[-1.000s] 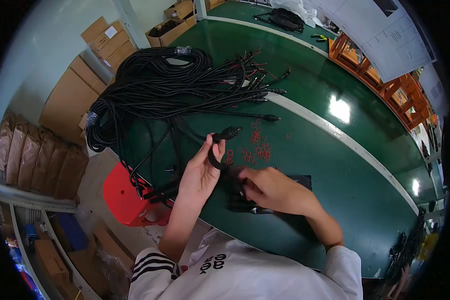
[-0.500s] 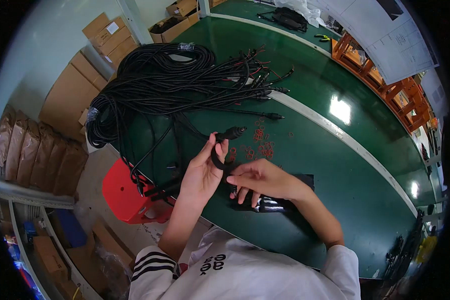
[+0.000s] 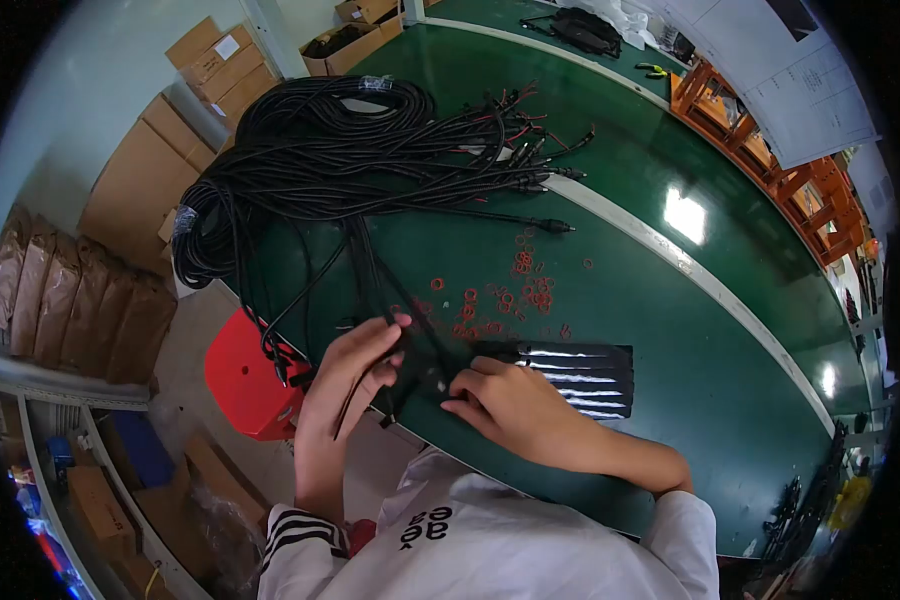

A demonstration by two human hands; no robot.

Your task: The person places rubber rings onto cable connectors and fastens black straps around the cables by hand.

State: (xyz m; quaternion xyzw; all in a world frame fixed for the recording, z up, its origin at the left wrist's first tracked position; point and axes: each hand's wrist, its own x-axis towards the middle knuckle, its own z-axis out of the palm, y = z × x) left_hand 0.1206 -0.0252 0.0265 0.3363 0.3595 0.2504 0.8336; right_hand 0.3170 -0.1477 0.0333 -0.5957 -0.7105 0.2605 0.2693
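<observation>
My left hand (image 3: 345,375) is closed on a thin black cable (image 3: 348,408), which hangs down past the palm; motion blurs it. My right hand (image 3: 515,410) is low over the green table, its fingers pinched at the end of another dark cable (image 3: 432,345). That cable runs up toward the big bundle of black cables (image 3: 320,165). Just beyond the right hand lies a flat black piece with shiny white stripes (image 3: 580,380). Small orange-red rings (image 3: 523,262) are scattered on the table above both hands.
A red stool (image 3: 245,375) stands at the table's left edge. Cardboard boxes (image 3: 145,165) and brown wrapped packs (image 3: 80,305) line the left wall. A pale strip (image 3: 690,265) crosses the green table (image 3: 690,400). Orange racks (image 3: 770,150) stand at the far right.
My left hand has moved down and left, away from the thick connector end it held up. My right hand has dropped slightly, uncovering the striped black piece and more rings.
</observation>
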